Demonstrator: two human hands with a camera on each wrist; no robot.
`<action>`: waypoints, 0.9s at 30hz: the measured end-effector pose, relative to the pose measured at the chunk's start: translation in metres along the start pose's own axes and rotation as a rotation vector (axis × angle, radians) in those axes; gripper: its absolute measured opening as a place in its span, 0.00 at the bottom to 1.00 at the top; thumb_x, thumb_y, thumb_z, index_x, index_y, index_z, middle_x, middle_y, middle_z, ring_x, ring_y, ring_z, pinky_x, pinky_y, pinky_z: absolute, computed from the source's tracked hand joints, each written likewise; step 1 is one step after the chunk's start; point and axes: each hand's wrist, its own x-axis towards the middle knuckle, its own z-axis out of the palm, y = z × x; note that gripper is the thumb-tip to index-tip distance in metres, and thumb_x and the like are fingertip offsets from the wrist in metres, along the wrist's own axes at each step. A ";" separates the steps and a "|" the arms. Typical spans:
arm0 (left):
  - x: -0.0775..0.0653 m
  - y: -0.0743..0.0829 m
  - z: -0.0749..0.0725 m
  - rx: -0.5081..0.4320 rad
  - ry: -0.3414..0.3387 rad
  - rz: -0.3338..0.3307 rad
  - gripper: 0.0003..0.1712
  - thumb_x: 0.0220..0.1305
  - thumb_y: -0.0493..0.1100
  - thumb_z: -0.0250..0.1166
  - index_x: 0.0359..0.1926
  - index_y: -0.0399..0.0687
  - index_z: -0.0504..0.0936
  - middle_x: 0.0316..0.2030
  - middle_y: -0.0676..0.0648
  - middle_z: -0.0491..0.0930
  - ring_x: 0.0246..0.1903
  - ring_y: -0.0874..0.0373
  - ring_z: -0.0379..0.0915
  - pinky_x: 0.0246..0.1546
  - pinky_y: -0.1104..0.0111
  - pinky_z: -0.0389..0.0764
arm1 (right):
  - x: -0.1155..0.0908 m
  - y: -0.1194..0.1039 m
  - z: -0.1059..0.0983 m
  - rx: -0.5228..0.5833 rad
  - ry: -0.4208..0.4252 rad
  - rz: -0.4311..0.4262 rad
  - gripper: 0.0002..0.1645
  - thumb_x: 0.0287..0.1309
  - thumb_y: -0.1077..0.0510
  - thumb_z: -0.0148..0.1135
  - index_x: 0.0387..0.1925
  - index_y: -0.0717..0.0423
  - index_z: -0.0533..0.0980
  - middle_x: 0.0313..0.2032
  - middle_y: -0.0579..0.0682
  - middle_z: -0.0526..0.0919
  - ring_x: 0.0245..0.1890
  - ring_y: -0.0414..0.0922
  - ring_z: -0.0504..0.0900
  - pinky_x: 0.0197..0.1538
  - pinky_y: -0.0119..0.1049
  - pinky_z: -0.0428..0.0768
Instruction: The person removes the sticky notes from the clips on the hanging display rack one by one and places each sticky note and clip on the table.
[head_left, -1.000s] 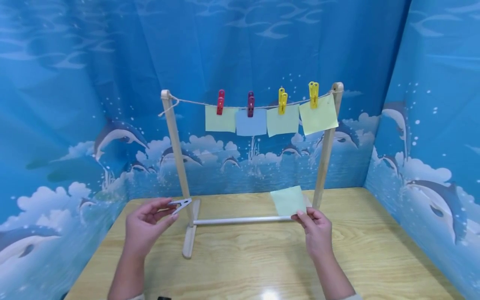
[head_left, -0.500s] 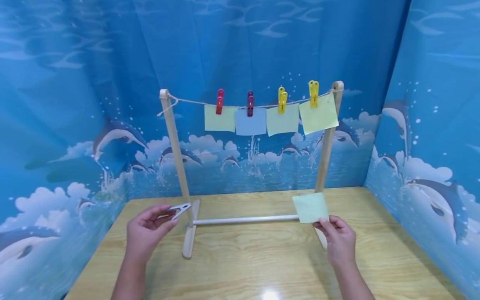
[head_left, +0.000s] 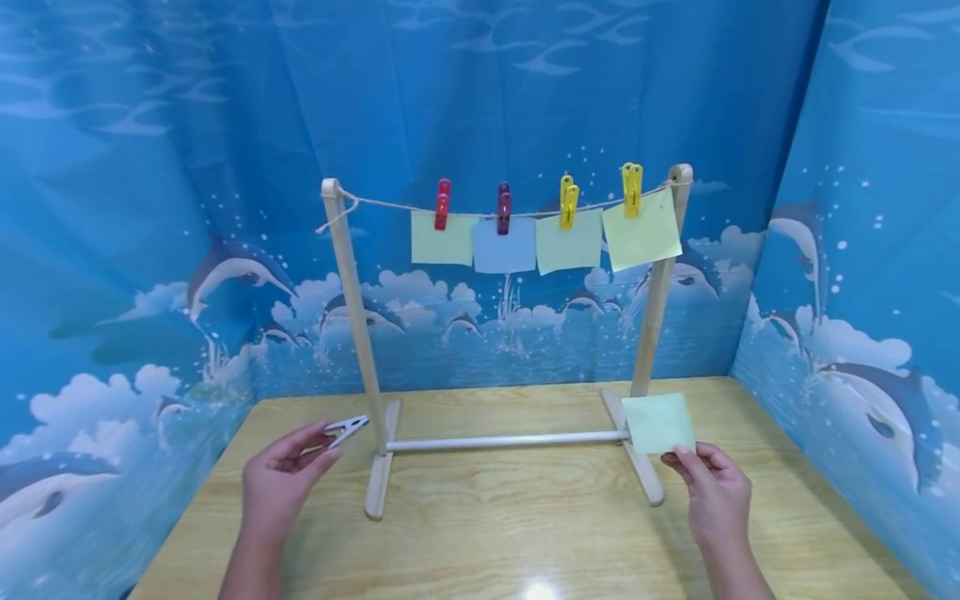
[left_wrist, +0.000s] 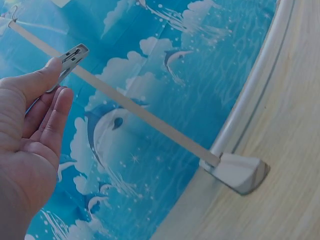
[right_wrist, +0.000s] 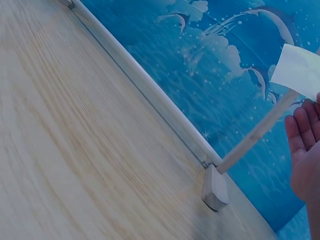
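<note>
My left hand [head_left: 281, 479] pinches a light grey clothespin [head_left: 347, 427] between thumb and fingers, left of the wooden stand's left post. In the left wrist view the clothespin [left_wrist: 74, 59] points up and away from the thumb. On the right, my right hand [head_left: 714, 492] pinches a pale green paper square [head_left: 660, 423] by its lower right corner, in front of the right post's foot. The right wrist view shows only part of that paper [right_wrist: 297, 70] and the hand at its edge. Both hands are in the air, below the string.
A string [head_left: 390, 204] runs between the left post [head_left: 356, 308] and right post [head_left: 654, 325]. Red [head_left: 442, 204], dark red [head_left: 503, 208] and yellow clothespins [head_left: 567, 204] hold several paper squares on it. A white bar [head_left: 502, 441] joins the feet above the wooden table [head_left: 487, 517].
My right hand has moved right and slightly down with the green paper, past the right post's foot. The left hand has shifted slightly left and down with the clothespin.
</note>
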 end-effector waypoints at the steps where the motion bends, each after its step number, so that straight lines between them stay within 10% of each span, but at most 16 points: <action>1: 0.000 -0.002 -0.001 0.002 0.008 -0.006 0.25 0.51 0.31 0.75 0.52 0.34 0.81 0.35 0.56 0.86 0.35 0.64 0.84 0.39 0.72 0.83 | 0.001 -0.001 -0.002 0.005 0.009 0.002 0.07 0.57 0.80 0.58 0.26 0.72 0.77 0.23 0.56 0.81 0.23 0.46 0.85 0.35 0.34 0.85; 27: 0.005 -0.054 -0.031 0.003 0.138 -0.192 0.24 0.50 0.27 0.73 0.51 0.37 0.82 0.31 0.54 0.86 0.32 0.67 0.81 0.35 0.76 0.82 | 0.028 -0.008 -0.054 -0.205 0.179 0.118 0.06 0.53 0.73 0.67 0.29 0.63 0.78 0.23 0.53 0.85 0.23 0.42 0.86 0.35 0.33 0.85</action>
